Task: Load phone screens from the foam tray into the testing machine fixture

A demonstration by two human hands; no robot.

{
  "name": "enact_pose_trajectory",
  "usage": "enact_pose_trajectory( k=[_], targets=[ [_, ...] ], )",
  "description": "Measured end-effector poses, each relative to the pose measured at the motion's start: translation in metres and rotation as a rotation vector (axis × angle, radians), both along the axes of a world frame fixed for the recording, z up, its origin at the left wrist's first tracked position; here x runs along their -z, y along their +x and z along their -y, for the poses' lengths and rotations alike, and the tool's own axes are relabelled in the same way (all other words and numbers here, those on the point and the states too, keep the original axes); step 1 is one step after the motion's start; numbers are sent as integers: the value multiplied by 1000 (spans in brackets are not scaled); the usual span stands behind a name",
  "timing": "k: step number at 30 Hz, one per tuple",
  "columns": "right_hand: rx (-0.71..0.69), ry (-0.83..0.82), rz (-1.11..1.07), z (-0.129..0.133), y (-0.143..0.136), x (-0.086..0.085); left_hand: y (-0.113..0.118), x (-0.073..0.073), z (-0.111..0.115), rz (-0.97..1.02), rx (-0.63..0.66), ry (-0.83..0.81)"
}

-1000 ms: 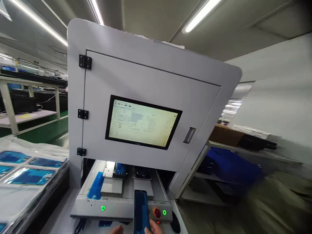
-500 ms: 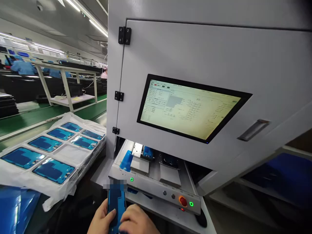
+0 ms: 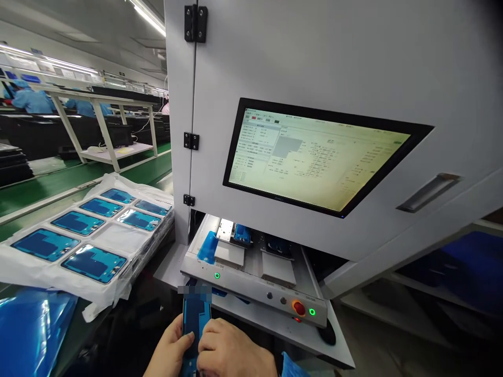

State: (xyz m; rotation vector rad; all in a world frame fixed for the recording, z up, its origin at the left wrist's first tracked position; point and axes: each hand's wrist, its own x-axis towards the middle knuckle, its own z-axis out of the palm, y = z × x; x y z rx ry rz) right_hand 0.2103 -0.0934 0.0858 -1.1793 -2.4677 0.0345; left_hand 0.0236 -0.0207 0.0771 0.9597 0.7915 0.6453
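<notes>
Low in the view, my left hand [image 3: 172, 346] grips a phone back panel [image 3: 195, 317] from the left side, thumb lying across its face. The panel is narrow, dark blue with lighter blue film areas, and tilted upright; a pixelated patch covers its top end. My right hand [image 3: 231, 346] is closed against the panel's lower right edge, fingers curled inward. Its fingertips are partly hidden, so what they pinch cannot be made out. Just beyond my hands is the machine's loading bed [image 3: 255, 285], with fixtures bearing a blue part [image 3: 242, 233] and a dark part [image 3: 279, 244].
Left, a white tray [image 3: 124, 239] holds several similar blue panels [image 3: 94, 263]. Blue plastic film [image 3: 31, 330] lies in front of it. A grey machine cabinet with a screen [image 3: 314, 157] fills the right. A red button [image 3: 298, 308] sits on the bed's front. People work in the far background.
The view has shifted, so the machine and tray appear slightly displaced. Both hands and the panel appear a little farther right. The right hand stays at the panel's lower edge.
</notes>
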Motion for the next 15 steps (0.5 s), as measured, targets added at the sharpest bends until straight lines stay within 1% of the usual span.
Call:
enact_pose_trajectory(
  k=[3,5,7,8,10,12,13,15],
  targets=[
    [52,37,-3,3,-1,-5,1,-2,3,20,31,-14],
    [44,76,-23,4,-2,-3,2,-1,5,23,46,-30],
    [48,91,-41,6,-6,3,4,4,8,22,45,-58],
    [78,80,-55,8,-7,5,5,7,9,25,48,-77],
    [202,13,-103,13,-10,7,5,13,12,36,85,-114],
    [326,-81,-177,17,-10,1,2,18,15,43,150,-136],
    [358,-122,-219,19,-9,-5,1,20,17,52,182,-126],
    [381,-177,-292,20,-5,-21,-3,26,18,67,228,-25]
  ],
)
